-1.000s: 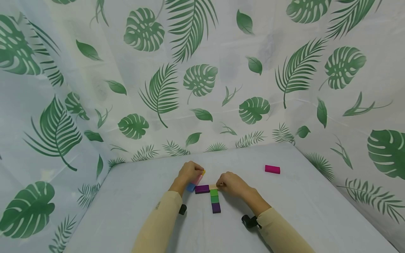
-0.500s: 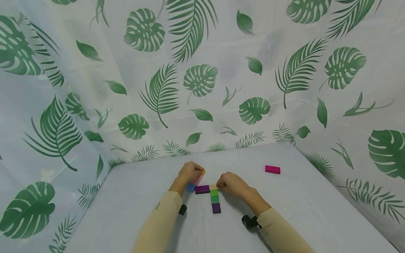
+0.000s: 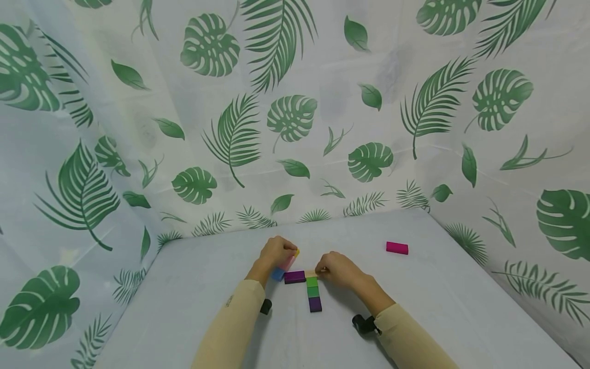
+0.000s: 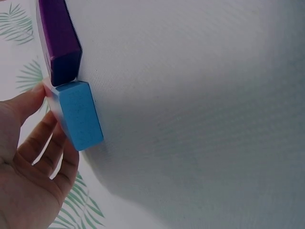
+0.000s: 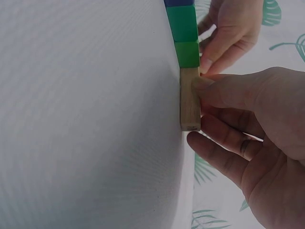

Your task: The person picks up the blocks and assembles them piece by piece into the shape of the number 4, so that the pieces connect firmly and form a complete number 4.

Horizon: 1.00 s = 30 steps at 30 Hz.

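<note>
My left hand (image 3: 278, 251) grips a pink block (image 3: 288, 264), thumb on one side and fingers on the other. A blue block (image 4: 80, 114) adjoins its near end, and a bit of yellow block (image 3: 297, 252) shows by the fingertips. The purple block (image 3: 295, 277) meets the blue one at a corner. With thumb and fingers my right hand (image 3: 340, 269) pinches a plain wooden block (image 5: 189, 100) lying on the table. Nearer me, a light green block (image 3: 312, 282), a teal-green block (image 3: 313, 291) and a dark purple block (image 3: 315, 304) run in line from it.
A magenta block (image 3: 397, 248) lies apart at the back right of the white table (image 3: 359, 236). Leaf-printed cloth (image 3: 322, 154) hangs behind and on both sides. A black wrist camera (image 3: 364, 324) sits at the right cuff, near the tabletop.
</note>
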Motion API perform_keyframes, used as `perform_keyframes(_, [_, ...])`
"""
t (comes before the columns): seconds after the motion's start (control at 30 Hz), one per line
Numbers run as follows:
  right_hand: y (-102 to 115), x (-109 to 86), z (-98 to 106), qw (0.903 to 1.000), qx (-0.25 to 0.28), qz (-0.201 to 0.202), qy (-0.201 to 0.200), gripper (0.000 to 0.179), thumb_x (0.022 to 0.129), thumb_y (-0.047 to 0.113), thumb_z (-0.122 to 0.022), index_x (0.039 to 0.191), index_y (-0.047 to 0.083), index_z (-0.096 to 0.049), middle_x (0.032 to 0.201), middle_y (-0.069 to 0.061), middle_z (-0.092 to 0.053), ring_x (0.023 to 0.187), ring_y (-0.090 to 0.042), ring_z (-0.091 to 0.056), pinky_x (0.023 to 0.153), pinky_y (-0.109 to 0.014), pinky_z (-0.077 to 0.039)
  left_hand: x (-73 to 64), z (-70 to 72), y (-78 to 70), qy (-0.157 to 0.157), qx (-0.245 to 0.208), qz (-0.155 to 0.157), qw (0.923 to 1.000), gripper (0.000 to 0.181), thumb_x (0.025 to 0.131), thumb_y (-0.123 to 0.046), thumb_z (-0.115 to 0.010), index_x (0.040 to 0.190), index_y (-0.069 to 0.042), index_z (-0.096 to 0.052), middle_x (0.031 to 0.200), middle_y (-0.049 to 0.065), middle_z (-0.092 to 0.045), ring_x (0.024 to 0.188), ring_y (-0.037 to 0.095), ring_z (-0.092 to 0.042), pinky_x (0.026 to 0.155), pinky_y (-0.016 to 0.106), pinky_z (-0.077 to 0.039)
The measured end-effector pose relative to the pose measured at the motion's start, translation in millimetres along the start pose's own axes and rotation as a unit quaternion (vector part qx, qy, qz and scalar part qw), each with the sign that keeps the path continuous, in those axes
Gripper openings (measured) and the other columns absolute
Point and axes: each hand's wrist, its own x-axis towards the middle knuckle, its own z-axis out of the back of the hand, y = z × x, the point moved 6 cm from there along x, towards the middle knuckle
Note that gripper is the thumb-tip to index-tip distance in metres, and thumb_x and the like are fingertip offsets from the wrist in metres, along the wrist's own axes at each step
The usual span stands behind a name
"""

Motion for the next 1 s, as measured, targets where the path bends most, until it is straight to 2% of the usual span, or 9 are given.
perform_keyframes(0.4, [1.4,0.0,0.4,1.0,0.002,0.004,0.002,0.007,0.089,0.002,-0.079,0.094,0.004,-0.083,0.092,-0.005,-0.08,0.088,-0.02,-0.074,0.081,-0.039,-0.06,0.8,-1.0,1.5,0.0,-0.004,-0.006,1.0,0.015,0.097,-0.022,-0.075,0.108,-0.017,-0.084,0.111,0.002,-0.08,0.111,0.024,-0.071,0.098,0.045,-0.056])
perform_keyframes(0.77, [1.5,0.0,-0.2,1.0,0.001,-0.003,0.006,0.007,0.089,0.002,-0.079,0.094,0.004,-0.083,0.093,-0.005,-0.08,0.089,-0.02,-0.073,0.082,-0.04,-0.06,0.0,-1.0,0.8,0.007,0.0,0.006,1.0,0.015,0.097,-0.023,-0.075,0.108,-0.017,-0.084,0.112,0.002,-0.079,0.11,0.023,-0.07,0.098,0.044,-0.056])
perform_keyframes(1.0, [0.0,-0.5,0.4,1.0,0.003,-0.003,0.003,0.007,0.09,0.002,-0.078,0.094,0.004,-0.083,0.092,-0.004,-0.08,0.089,-0.019,-0.073,0.082,-0.04,-0.06,-3.9,3.0,0.3,-0.006,-0.005,0.008,0.9999,0.017,0.098,-0.024,-0.074,0.11,-0.017,-0.083,0.112,0.003,-0.079,0.105,0.022,-0.069,0.092,0.043,-0.057])
